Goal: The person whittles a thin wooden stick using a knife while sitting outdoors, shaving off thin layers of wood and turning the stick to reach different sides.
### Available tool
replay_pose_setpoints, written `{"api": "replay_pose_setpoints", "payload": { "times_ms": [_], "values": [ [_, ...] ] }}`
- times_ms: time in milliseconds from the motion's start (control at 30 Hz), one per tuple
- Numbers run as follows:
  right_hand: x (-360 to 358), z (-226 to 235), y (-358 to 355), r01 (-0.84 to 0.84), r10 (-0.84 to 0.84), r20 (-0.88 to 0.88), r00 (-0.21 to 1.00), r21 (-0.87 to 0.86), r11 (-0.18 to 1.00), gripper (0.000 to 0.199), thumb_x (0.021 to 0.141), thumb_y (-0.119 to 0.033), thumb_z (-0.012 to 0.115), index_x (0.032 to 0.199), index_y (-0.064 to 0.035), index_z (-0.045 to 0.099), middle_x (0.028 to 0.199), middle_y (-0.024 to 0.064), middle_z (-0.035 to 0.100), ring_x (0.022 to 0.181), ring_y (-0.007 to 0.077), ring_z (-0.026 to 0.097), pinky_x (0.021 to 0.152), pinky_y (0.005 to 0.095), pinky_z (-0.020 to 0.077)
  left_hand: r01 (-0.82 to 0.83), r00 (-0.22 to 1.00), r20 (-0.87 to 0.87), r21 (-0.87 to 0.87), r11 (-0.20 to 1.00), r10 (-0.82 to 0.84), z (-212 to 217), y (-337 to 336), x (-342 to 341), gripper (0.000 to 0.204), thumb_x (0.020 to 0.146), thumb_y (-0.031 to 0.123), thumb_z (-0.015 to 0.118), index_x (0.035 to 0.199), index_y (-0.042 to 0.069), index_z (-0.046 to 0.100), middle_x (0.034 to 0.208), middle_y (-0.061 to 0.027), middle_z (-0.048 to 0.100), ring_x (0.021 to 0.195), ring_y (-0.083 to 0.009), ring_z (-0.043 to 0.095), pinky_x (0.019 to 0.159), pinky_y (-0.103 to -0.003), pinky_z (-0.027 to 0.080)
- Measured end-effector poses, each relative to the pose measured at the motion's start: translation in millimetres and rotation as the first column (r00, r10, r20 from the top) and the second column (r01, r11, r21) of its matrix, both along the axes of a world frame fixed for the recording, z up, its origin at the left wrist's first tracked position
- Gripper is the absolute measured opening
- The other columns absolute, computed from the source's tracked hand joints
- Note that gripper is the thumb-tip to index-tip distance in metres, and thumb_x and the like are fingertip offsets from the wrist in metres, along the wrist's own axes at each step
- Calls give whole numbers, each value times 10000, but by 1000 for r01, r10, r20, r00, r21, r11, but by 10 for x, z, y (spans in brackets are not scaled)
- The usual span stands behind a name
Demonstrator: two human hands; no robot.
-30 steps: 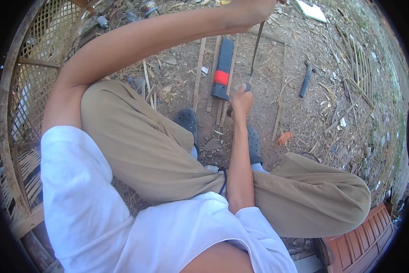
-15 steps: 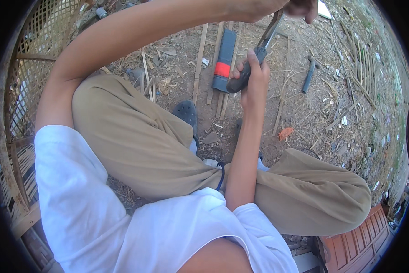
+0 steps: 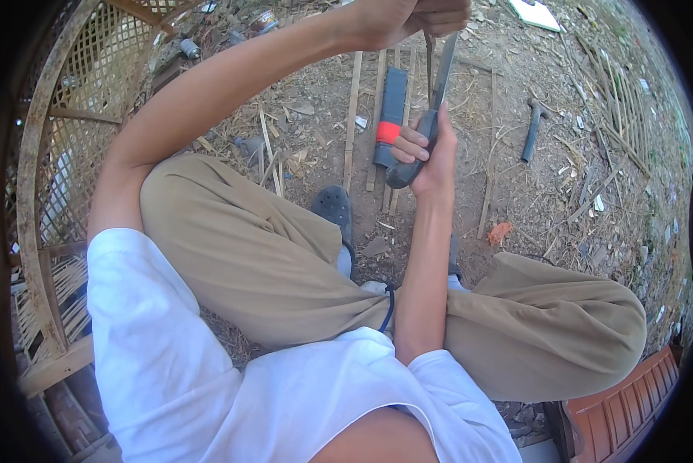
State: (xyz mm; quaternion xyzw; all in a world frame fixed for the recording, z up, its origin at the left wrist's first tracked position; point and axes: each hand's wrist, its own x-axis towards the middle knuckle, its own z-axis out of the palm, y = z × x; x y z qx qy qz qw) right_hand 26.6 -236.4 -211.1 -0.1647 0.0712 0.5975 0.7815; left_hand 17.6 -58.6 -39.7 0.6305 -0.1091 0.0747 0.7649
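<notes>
My right hand [image 3: 423, 150] grips the dark handle of a long steel-bladed knife [image 3: 426, 123], blade pointing far. My left hand [image 3: 408, 15] is clenched around a thin bamboo strip [image 3: 429, 58] just beside the blade, above the littered dirt ground [image 3: 516, 193].

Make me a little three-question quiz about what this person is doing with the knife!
1. True or false: the right hand grips the knife by its dark handle.
2. What lies on the dirt to the right of the knife? A) hammer B) bucket C) shoe
3. Fill in: the left hand holds a thin ____ strip against the blade.

Key: 1 true; 2 A; 3 bamboo (it looks like bamboo).
</notes>
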Motion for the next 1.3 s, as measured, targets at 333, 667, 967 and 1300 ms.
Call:
{"api": "replay_pose_setpoints", "payload": {
  "times_ms": [333,667,967,1300],
  "values": [
    [-344,699,17,93,0,451,892,-185,978,743,1013,-778,278,746,-110,463,495,-30,332,354,75,276,366,269,237,-126,992,38,97,987,123,-90,-7,10,573,1087,417,458,609,168,265,585,46,219,567,-114,247,568,-307,229],
    [-461,669,73,204,33,595,803,-325,923,705,1033,-712,362,735,-79,457,495,-4,381,358,101,353,361,292,306,-225,973,69,64,972,221,-138,-95,8,487,1116,291,451,671,151,310,608,52,223,559,-99,246,551,-300,240],
    [-329,-729,119,249,28,440,897,-559,791,671,1031,-688,408,701,-105,437,499,-24,366,372,101,373,365,303,313,-263,961,88,2,965,262,-215,142,57,493,1104,275,479,661,149,303,603,38,223,564,-110,258,555,-309,244],
    [-367,454,141,260,-35,576,816,-313,913,659,1052,-657,416,701,-99,413,485,-3,395,333,104,378,315,294,280,-375,923,110,48,926,368,-214,7,178,475,1110,304,467,686,152,318,625,46,229,565,-110,268,549,-304,242]
  ]
}}
